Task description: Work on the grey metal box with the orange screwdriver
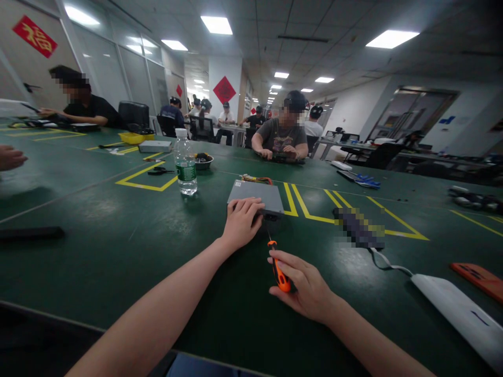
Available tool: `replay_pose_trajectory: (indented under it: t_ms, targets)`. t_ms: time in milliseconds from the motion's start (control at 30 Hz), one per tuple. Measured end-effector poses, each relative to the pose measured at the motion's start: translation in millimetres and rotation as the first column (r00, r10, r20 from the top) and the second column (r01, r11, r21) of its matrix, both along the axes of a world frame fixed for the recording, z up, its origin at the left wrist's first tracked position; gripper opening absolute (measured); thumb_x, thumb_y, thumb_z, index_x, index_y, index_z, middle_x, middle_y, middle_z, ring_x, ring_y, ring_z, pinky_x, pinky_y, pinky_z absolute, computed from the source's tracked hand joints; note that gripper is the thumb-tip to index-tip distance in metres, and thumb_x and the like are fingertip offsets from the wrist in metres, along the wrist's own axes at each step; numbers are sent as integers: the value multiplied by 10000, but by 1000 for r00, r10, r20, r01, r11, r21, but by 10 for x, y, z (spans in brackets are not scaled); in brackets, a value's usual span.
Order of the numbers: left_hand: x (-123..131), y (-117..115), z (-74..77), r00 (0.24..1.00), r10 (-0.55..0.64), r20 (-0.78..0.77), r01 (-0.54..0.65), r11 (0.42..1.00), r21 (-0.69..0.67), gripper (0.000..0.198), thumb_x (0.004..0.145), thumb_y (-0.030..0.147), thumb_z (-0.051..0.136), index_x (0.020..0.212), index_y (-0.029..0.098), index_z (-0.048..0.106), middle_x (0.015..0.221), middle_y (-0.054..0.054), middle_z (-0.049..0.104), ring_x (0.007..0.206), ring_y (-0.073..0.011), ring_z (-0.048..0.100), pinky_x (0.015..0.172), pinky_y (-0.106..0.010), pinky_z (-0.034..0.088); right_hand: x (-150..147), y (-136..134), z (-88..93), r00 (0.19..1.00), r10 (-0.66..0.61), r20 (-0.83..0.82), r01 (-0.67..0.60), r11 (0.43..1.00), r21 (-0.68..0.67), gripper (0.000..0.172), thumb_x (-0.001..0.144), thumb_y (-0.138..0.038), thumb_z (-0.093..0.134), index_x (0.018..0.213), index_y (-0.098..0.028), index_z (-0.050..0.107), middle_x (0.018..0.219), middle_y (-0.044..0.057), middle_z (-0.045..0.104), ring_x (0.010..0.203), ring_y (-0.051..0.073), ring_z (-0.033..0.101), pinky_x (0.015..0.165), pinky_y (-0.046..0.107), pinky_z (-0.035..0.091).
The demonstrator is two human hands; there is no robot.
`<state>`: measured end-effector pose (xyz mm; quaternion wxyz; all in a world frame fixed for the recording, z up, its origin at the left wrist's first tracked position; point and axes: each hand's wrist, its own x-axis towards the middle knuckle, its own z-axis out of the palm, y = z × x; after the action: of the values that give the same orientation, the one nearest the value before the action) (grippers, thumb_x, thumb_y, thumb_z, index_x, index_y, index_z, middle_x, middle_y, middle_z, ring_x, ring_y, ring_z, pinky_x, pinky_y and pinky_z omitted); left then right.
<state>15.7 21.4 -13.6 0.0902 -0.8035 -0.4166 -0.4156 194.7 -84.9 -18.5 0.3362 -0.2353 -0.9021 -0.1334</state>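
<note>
A grey metal box (257, 195) with coloured wires at its far side lies on the green table (157, 272). My left hand (242, 222) rests on the box's near left part, fingers over the top and thumb at the near edge. Nearer to me, my right hand (301, 283) is closed around an orange and black screwdriver (280, 275). The screwdriver's thin shaft points away from me, towards the near side of the box. Whether its tip touches the box I cannot tell.
A water bottle (186, 165) stands left of the box, near a metal bowl (204, 163). Right are a blurred dark device (357, 228), a white power bank (456, 309) and an orange phone (479, 280). A person (281, 133) sits opposite; another's hand (11, 158) shows at left.
</note>
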Motion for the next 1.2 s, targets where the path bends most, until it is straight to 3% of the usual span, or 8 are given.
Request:
replay_pose_trajectory:
  t_ms: [600, 800, 967, 1200]
  targets:
    - [-2, -19, 20, 1000, 1, -14, -2, 1000, -17, 244, 855, 227, 492, 1093, 259, 531, 1230, -6, 579, 1180, -187, 458, 994, -390, 254, -18, 1, 5, 1000, -7, -8, 7, 1000, -17, 392, 889, -306, 508, 1207, -124, 369, 1160, 202, 540, 1063, 230, 580, 816, 365, 548]
    - [7, -8, 3, 1000, -2, -4, 2, 1000, -20, 236, 864, 227, 475, 1093, 255, 524, 1236, -5, 575, 1183, -185, 453, 986, -392, 248, -65, -48, 65, 991, -36, 130, 42, 998, -44, 365, 909, -299, 389, 1229, -130, 437, 1211, 203, 497, 1103, 260, 538, 805, 384, 533]
    - [4, -16, 11, 1000, 5, -11, -6, 1000, -24, 239, 859, 232, 483, 1092, 258, 528, 1237, -5, 573, 1186, -189, 451, 995, -390, 246, -137, -69, 141, 979, -64, 194, 59, 998, 33, 305, 907, -324, 447, 1132, -131, 525, 1172, 196, 557, 929, 218, 615, 722, 332, 533]
    - [7, -19, 15, 1000, 10, -16, -11, 999, -32, 236, 864, 237, 477, 1094, 267, 525, 1246, 0, 567, 1192, -192, 449, 1001, -393, 241, -183, 23, 55, 998, -2, 68, -8, 988, 153, 218, 865, -315, 548, 975, -132, 505, 1026, 165, 634, 767, 165, 630, 646, 284, 522]
